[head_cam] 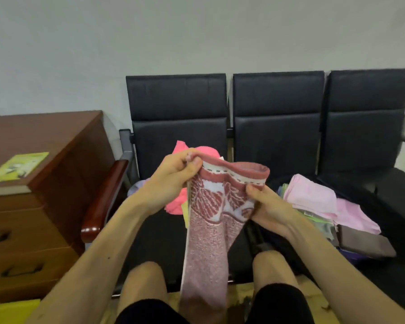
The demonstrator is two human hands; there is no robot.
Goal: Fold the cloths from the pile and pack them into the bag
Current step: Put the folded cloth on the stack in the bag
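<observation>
Head camera view: at centre frame, a dusty-pink patterned towel (211, 220) hangs lengthwise between the person's knees. The left hand (173, 178) pinches its top corner, and the right hand (264, 206) pinches the towel lower down at its right edge; both have fingers curled on the fabric. Behind, on the black seats (276, 136), a bright pink pile (180, 204) lies at centre, and folded cloths sit in a dark bag (384, 220) at right. A neat fold likely needs matching corners and edges kept taut.

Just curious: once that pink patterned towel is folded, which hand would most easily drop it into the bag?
Probably the right hand. It pinches the towel right beside the open bag of folded cloths; the left hand holds the far corner, over the unfolded pile.
</observation>
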